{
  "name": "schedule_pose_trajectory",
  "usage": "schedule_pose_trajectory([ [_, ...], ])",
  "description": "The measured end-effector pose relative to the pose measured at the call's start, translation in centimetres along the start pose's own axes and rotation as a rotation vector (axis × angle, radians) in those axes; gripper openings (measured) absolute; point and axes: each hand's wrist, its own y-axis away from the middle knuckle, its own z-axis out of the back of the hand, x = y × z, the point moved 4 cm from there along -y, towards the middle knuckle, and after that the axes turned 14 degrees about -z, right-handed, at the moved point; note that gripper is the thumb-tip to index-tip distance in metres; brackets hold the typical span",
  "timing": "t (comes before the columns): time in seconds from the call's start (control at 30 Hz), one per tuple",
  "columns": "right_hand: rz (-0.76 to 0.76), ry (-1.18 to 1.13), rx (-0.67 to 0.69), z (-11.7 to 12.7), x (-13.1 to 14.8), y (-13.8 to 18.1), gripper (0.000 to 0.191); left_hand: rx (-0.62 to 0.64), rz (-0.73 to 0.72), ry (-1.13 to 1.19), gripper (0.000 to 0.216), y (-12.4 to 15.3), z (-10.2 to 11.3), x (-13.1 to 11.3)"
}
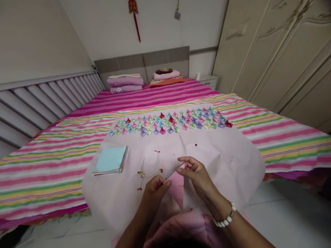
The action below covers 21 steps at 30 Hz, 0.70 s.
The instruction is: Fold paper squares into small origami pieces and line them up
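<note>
A pink square of paper (177, 187), folded into a pointed shape, is held between both my hands over a pale pink sheet (227, 162) spread on the bed. My left hand (155, 186) pinches its left corner with closed fingers. My right hand (193, 172), with a white bead bracelet on the wrist, pinches the paper's top edge. A stack of coloured paper squares (111, 160), light blue on top, lies to the left of my hands. Several small folded paper pieces (168, 122) in many colours lie in rows further up the sheet.
The bed has a striped pink, green and yellow cover (46, 165). Folded blankets (125, 82) and pillows (167, 75) sit at the headboard. A cream wardrobe (279, 51) stands on the right, a slatted rail (43, 100) on the left. Tiny paper scraps (141, 174) dot the sheet.
</note>
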Motion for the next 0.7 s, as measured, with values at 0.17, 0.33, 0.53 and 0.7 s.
schedule_pose_trajectory([
  [0.17, -0.069, -0.204, 0.057, -0.1, -0.5, 0.3, 0.040, -0.086, 0.001, 0.044, 0.039, 0.3, 0.0, -0.2],
  [0.33, -0.200, -0.154, 0.303, -1.8, -2.6, 1.5, 0.046, -0.160, 0.057, 0.219, 0.032, 0.8, -0.2, -0.5],
  [0.53, -0.267, -0.039, 0.181, -1.5, -3.2, 1.6, 0.023, -0.143, 0.107, 0.246, 0.030, 1.2, -0.4, -0.6],
  [0.7, -0.269, 0.105, 0.185, -1.2, -2.7, 1.6, 0.031, 0.031, 0.086, 0.142, 0.024, 0.7, -0.1, -1.4],
])
